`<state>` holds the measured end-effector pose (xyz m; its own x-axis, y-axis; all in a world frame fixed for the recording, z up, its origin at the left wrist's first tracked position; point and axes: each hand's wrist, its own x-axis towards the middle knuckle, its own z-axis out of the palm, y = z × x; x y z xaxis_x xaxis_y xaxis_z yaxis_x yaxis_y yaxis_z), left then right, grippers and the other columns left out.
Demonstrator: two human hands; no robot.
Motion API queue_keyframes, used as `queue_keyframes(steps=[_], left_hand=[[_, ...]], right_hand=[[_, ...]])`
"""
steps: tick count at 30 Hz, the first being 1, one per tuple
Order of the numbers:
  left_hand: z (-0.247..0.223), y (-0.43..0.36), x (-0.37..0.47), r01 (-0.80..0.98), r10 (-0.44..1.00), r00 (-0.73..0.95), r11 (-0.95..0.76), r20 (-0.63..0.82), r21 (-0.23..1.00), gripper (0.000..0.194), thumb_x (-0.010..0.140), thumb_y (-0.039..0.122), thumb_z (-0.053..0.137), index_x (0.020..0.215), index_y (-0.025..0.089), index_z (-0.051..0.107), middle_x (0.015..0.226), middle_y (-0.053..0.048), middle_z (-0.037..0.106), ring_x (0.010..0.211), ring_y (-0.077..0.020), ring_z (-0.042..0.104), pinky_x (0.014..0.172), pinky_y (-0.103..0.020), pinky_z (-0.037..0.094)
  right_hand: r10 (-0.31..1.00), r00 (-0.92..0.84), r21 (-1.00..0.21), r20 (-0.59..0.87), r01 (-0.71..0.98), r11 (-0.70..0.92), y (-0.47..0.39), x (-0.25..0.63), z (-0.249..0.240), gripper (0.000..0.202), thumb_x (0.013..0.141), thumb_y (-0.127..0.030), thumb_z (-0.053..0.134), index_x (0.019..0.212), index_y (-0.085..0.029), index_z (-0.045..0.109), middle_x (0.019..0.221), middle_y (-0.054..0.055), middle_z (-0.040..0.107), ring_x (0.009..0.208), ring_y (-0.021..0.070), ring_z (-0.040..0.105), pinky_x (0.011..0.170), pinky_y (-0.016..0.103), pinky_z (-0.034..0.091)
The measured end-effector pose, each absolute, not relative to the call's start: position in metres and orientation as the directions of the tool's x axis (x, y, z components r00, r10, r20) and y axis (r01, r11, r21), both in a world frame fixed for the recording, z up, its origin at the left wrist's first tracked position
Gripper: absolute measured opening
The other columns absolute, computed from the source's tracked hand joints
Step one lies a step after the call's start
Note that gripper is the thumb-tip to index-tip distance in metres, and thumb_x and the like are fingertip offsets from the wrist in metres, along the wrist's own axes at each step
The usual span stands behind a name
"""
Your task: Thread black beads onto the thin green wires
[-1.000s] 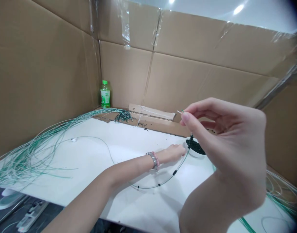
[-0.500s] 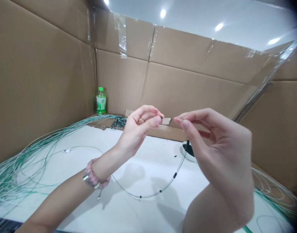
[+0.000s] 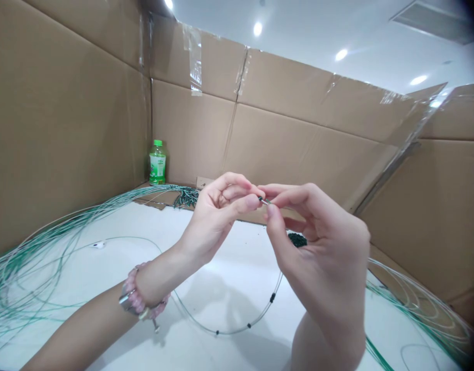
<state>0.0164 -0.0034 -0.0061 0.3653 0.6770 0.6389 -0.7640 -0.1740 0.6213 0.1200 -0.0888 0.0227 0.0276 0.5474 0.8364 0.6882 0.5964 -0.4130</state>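
Note:
My left hand [image 3: 221,216], with a pink bead bracelet at the wrist, pinches a small black piece [image 3: 260,198] between thumb and forefinger. My right hand [image 3: 317,242] is closed close beside it, pinching the thin wire end [image 3: 266,202]. The wire tip reaches the black piece; whether it is inside cannot be made out. Below the hands a green and white wire loop [image 3: 237,333] hangs in a curve, with several small black pieces [image 3: 273,298] along it. A dark heap of small pieces [image 3: 297,239] is partly hidden behind my right hand.
Bundles of green and white wires lie on the left [image 3: 23,283] and right [image 3: 418,314] of the white table [image 3: 151,340]. A green bottle [image 3: 157,163] stands in the back corner. Cardboard walls [image 3: 298,118] enclose the table. A small white object [image 3: 99,245] lies at left.
My right hand has moved left, bringing the wire end from a gap away to the black piece in my left hand. The left hand has hardly moved. The view has shifted slightly.

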Motion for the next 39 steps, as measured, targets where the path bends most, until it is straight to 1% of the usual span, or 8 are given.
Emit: queue_keyframes(steps=[3,7,17,21,25,29,35,39], left_hand=[[-0.007,-0.004,0.017,-0.786,0.677,0.380,-0.123,0.630,0.607,0.012,0.074,0.014,0.073,0.076,0.019,0.062,0.074,0.006,0.070,0.068,-0.0049,0.064,0.066,-0.014,0.053],[-0.008,-0.007,0.018,-0.799,0.687,0.345,-0.143,0.640,0.584,0.011,0.074,0.014,0.072,0.076,0.018,0.063,0.075,0.006,0.070,0.069,-0.0042,0.064,0.069,-0.014,0.053],[-0.011,-0.004,0.017,-0.754,0.605,0.187,-0.417,0.774,0.508,0.015,0.076,0.006,0.069,0.080,0.019,0.063,0.079,0.005,0.071,0.075,-0.0059,0.067,0.072,-0.015,0.057],[-0.009,-0.004,0.015,-0.728,0.608,0.187,-0.442,0.772,0.525,0.016,0.075,0.006,0.069,0.080,0.019,0.062,0.078,0.004,0.071,0.074,-0.0064,0.067,0.070,-0.014,0.057],[-0.008,-0.002,0.014,-0.722,0.600,0.198,-0.446,0.775,0.529,0.013,0.076,0.008,0.069,0.080,0.018,0.061,0.080,0.003,0.072,0.076,-0.0071,0.068,0.069,-0.013,0.056],[-0.008,0.003,0.013,-0.701,0.598,0.220,-0.452,0.770,0.551,0.013,0.077,0.008,0.068,0.081,0.019,0.064,0.077,0.004,0.070,0.070,-0.0056,0.067,0.066,-0.012,0.056],[-0.006,0.009,0.010,-0.669,0.566,0.260,-0.479,0.782,0.569,0.011,0.077,0.011,0.070,0.081,0.021,0.071,0.075,0.005,0.069,0.067,-0.0028,0.064,0.067,-0.010,0.055],[-0.005,0.011,0.008,-0.657,0.522,0.309,-0.487,0.795,0.576,0.009,0.079,0.015,0.067,0.080,0.021,0.073,0.074,0.003,0.068,0.064,-0.0061,0.065,0.063,-0.016,0.057]], right_hand=[[0.535,0.021,-0.397,0.844,0.695,0.599,-0.088,0.119,0.021,0.014,0.078,-0.005,0.057,0.079,-0.019,0.054,0.094,0.002,0.069,0.085,0.0134,0.067,0.068,0.021,0.061],[0.475,0.015,-0.346,0.880,0.705,0.619,-0.085,0.119,0.017,0.015,0.078,-0.003,0.056,0.080,-0.018,0.054,0.096,-0.001,0.069,0.083,0.0091,0.066,0.071,0.016,0.060],[0.403,-0.025,-0.261,0.915,0.726,0.636,-0.081,0.117,0.017,0.014,0.077,-0.001,0.057,0.079,-0.015,0.056,0.093,0.001,0.069,0.082,0.0095,0.066,0.068,0.015,0.059],[0.401,-0.002,-0.271,0.916,0.734,0.623,-0.082,0.117,0.015,0.012,0.077,-0.003,0.058,0.081,-0.015,0.058,0.092,0.000,0.070,0.080,0.0082,0.065,0.068,0.014,0.058],[0.402,-0.001,-0.258,0.915,0.764,0.591,-0.083,0.120,0.016,0.009,0.079,-0.006,0.059,0.082,-0.015,0.060,0.084,-0.002,0.069,0.073,0.0063,0.065,0.068,0.012,0.057],[0.408,-0.013,-0.239,0.913,0.793,0.561,-0.082,0.123,0.018,0.007,0.080,-0.008,0.063,0.077,-0.015,0.062,0.068,-0.005,0.065,0.061,0.0033,0.062,0.064,0.008,0.054],[0.439,0.007,-0.300,0.899,0.739,0.603,-0.081,0.124,0.018,0.008,0.079,-0.009,0.064,0.075,-0.016,0.062,0.066,-0.004,0.066,0.060,0.0054,0.064,0.061,0.010,0.054],[0.493,0.039,-0.395,0.869,0.654,0.645,-0.078,0.125,0.017,0.010,0.079,-0.008,0.063,0.077,-0.018,0.063,0.067,-0.005,0.066,0.061,0.0065,0.064,0.061,0.014,0.057]])
